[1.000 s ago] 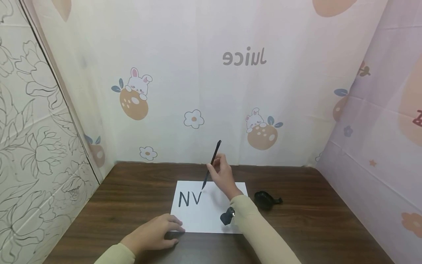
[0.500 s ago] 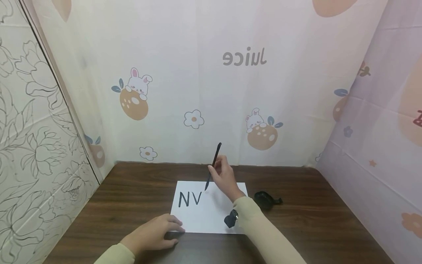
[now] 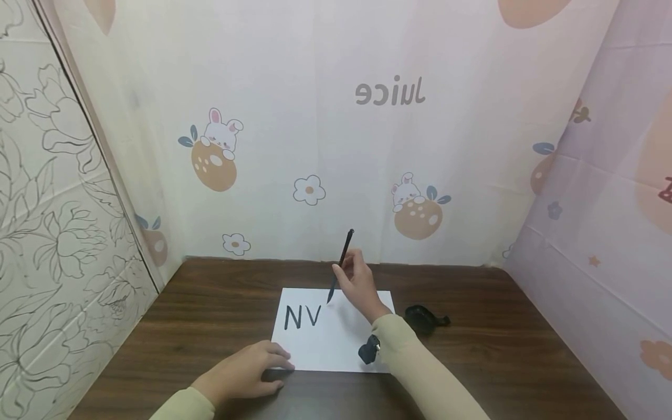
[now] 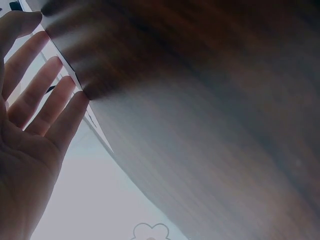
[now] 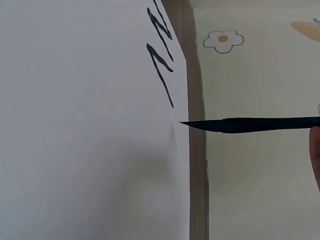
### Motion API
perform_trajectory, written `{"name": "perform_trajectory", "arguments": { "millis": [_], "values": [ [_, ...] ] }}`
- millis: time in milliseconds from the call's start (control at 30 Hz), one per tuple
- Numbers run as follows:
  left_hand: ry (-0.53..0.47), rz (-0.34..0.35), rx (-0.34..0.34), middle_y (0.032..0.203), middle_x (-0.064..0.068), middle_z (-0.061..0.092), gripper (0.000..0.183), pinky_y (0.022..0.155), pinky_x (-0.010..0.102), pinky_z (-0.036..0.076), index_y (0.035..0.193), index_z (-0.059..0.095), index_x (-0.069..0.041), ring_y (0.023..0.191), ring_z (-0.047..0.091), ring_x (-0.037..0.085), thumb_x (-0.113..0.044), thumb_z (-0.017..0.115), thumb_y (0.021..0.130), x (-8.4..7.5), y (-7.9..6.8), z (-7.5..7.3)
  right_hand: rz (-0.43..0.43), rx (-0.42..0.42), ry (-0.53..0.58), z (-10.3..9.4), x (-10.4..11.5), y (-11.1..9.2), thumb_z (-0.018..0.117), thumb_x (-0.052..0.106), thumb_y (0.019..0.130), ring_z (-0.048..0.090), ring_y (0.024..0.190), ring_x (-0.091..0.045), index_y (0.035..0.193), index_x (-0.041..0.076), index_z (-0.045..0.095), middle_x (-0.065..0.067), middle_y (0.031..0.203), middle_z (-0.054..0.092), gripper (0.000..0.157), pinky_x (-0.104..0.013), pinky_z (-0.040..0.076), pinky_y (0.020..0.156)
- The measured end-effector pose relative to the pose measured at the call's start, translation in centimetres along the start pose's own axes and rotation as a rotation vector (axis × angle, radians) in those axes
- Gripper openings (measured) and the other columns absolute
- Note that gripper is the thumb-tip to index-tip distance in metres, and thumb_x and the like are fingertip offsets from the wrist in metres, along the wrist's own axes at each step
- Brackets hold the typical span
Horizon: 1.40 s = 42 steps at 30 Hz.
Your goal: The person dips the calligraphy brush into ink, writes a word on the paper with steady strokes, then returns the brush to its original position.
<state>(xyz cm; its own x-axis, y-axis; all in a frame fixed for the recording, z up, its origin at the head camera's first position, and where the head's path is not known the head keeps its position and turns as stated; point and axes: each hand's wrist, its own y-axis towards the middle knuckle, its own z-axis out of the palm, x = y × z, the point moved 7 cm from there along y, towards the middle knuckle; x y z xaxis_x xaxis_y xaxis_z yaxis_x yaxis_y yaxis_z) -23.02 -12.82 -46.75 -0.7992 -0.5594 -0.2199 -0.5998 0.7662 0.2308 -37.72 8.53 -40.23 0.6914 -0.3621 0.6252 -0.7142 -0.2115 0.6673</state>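
My right hand (image 3: pixel 359 283) pinches a slim black ink brush (image 3: pixel 345 249) over the upper part of a white sheet of paper (image 3: pixel 325 350). In the right wrist view the brush's pointed tip (image 5: pixel 200 125) is just past the last painted stroke; whether it touches the sheet I cannot tell. Black letters N and V (image 3: pixel 313 315) stand at the paper's upper left. Flat on the sheet's lower left corner, my left hand (image 3: pixel 247 368) rests with its fingers extended. The left wrist view shows those fingers (image 4: pixel 67 122) spread at the paper's edge.
A small black dish with a short handle (image 3: pixel 422 319) sits right of the paper on the dark wooden table (image 3: pixel 210 309). A patterned curtain (image 3: pixel 315 116) rises behind the table's back edge, with more hanging cloth at the left and right.
The brush tip has moved slightly right, away from the top of the V, along with my right hand. My left hand and the paper have stayed in place.
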Motion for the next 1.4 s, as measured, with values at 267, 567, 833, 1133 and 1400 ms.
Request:
{"name": "perform_trajectory", "arguments": {
  "millis": [267,567,833,1133,1400],
  "values": [
    [-0.004,-0.009,0.009,0.114,-0.004,0.066,0.024,0.089,0.032,0.054,0.110,0.076,-0.019,0.106,0.062,0.013,-0.025,0.076,0.087,0.11,-0.07,0.16,-0.002,-0.004,-0.003,-0.07,-0.16,-0.12,0.062,0.014,0.100,0.058,0.085,-0.012,0.120,0.013,0.044,0.002,0.091,0.056,0.026,-0.029,0.055,0.068],
    [-0.003,-0.008,0.006,0.114,-0.003,0.066,0.024,0.089,0.032,0.054,0.111,0.076,-0.019,0.106,0.062,0.013,-0.025,0.076,0.087,0.05,-0.07,0.03,-0.011,0.003,-0.006,-0.03,-0.16,-0.21,0.062,0.015,0.100,0.058,0.086,-0.013,0.120,0.012,0.044,0.001,0.092,0.056,0.026,-0.028,0.055,0.068],
    [-0.008,-0.022,0.020,0.114,-0.004,0.066,0.024,0.090,0.032,0.054,0.111,0.076,-0.020,0.106,0.062,0.013,-0.025,0.076,0.087,0.14,0.01,0.14,-0.004,0.015,-0.007,0.05,-0.20,-0.28,0.063,0.012,0.099,0.059,0.087,-0.014,0.119,0.013,0.044,0.001,0.093,0.056,0.027,-0.028,0.057,0.070],
    [-0.003,-0.030,0.025,0.114,-0.004,0.067,0.024,0.090,0.033,0.053,0.111,0.076,-0.020,0.107,0.062,0.013,-0.026,0.076,0.087,0.18,-0.03,0.20,0.007,0.037,-0.023,0.26,-0.31,-0.36,0.064,0.012,0.099,0.059,0.087,-0.013,0.120,0.013,0.044,0.001,0.094,0.055,0.029,-0.027,0.056,0.071],
    [-0.009,-0.044,0.030,0.114,-0.003,0.067,0.024,0.090,0.033,0.054,0.111,0.076,-0.019,0.106,0.062,0.014,-0.025,0.076,0.087,0.04,0.04,0.04,0.037,0.050,-0.020,0.31,-0.48,-0.46,0.064,0.011,0.099,0.059,0.085,-0.012,0.120,0.013,0.044,0.002,0.093,0.056,0.029,-0.027,0.056,0.072]
  ]
}}
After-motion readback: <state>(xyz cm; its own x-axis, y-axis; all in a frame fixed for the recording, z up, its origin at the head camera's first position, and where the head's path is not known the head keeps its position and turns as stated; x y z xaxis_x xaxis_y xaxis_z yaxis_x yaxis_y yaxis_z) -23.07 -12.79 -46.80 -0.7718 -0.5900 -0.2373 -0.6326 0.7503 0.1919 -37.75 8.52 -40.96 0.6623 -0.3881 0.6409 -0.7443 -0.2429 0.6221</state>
